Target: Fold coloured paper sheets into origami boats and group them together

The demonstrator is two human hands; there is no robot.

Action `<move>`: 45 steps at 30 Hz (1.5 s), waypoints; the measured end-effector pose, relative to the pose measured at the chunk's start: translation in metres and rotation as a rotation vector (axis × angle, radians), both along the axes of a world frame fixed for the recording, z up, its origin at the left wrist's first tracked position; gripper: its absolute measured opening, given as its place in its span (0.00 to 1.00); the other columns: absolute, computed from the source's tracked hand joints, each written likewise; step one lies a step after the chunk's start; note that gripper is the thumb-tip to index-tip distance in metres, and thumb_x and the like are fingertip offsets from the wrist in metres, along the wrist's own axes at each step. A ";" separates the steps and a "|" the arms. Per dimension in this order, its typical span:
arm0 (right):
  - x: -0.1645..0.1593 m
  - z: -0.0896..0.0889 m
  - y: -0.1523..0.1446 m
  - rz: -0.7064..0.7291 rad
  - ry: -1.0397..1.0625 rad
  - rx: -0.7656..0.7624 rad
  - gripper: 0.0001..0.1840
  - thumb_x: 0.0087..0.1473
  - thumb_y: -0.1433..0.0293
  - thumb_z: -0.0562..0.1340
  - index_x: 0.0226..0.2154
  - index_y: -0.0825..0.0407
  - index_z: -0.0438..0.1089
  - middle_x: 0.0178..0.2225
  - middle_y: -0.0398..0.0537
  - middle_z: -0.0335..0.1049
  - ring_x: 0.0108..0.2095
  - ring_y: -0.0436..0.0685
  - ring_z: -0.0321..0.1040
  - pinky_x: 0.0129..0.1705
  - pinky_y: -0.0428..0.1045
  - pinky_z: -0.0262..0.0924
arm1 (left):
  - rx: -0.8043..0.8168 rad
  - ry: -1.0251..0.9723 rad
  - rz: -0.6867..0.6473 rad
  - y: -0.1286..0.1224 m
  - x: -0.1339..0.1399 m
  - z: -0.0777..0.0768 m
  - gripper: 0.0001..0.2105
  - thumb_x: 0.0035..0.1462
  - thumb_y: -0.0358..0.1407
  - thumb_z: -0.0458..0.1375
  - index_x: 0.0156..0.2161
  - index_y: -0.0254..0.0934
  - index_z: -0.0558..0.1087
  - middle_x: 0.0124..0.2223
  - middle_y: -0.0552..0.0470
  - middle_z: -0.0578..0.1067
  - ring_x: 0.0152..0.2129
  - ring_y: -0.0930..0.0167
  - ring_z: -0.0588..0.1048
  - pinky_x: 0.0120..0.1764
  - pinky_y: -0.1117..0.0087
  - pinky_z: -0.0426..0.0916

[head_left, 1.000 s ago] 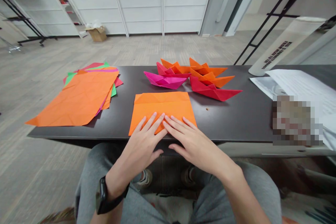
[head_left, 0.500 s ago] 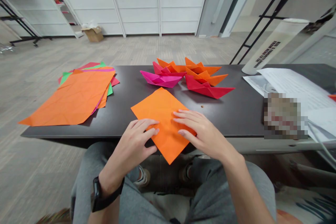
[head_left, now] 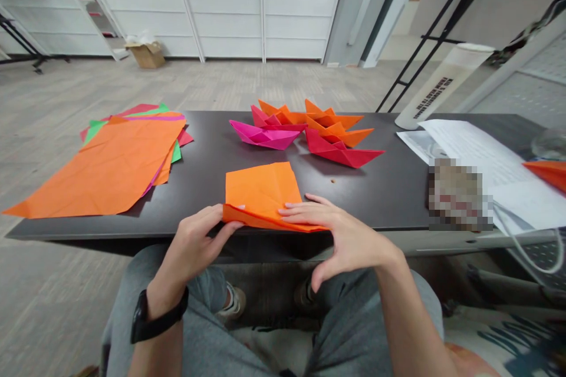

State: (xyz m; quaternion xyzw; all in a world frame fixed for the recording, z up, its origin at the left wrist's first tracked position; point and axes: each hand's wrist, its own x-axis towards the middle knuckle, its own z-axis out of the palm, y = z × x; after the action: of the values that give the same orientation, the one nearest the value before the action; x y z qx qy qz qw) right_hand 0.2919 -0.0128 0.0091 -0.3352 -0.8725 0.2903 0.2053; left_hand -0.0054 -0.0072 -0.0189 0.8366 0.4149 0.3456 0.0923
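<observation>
A sheet of orange paper [head_left: 260, 184] lies at the table's near edge, its front edge raised in a fold that hangs slightly over the edge. My left hand [head_left: 201, 241] pinches the sheet's left front corner between thumb and fingers. Stretched fingers of my right hand [head_left: 340, 235] rest on the right part of the sheet, with the thumb spread away below the table edge. Beyond the sheet stand several folded paper boats, among them a magenta boat [head_left: 267, 135], a red boat [head_left: 342, 150] and an orange boat [head_left: 338, 129].
On the left lies a fanned stack of coloured paper [head_left: 110, 165], orange on top. To the right are printed sheets [head_left: 481, 159], a blurred-out object [head_left: 460, 194], a white cylinder [head_left: 442, 88] and a cable [head_left: 526, 250]. An orange paper piece [head_left: 548, 174] shows at the right edge.
The orange sheet has turned from a diamond lying flat to straight-edged, with its front edge lifted. My left hand has moved left to its corner. The view has shifted slightly.
</observation>
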 end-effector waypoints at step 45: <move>-0.040 -0.008 -0.010 -0.351 -0.085 0.449 0.17 0.65 0.73 0.56 0.54 0.52 0.71 0.55 0.56 0.71 0.55 0.63 0.67 0.56 0.62 0.64 | 0.024 0.340 -0.043 -0.006 0.026 -0.001 0.16 0.65 0.35 0.57 0.57 0.39 0.73 0.64 0.46 0.70 0.63 0.61 0.66 0.62 0.54 0.63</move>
State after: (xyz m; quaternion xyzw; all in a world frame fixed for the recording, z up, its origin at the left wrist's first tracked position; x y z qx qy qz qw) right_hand 0.2521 -0.0228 0.0012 -0.4391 -0.8513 0.0354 0.2848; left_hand 0.0203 -0.0136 -0.0195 0.8927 0.4024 0.2020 0.0182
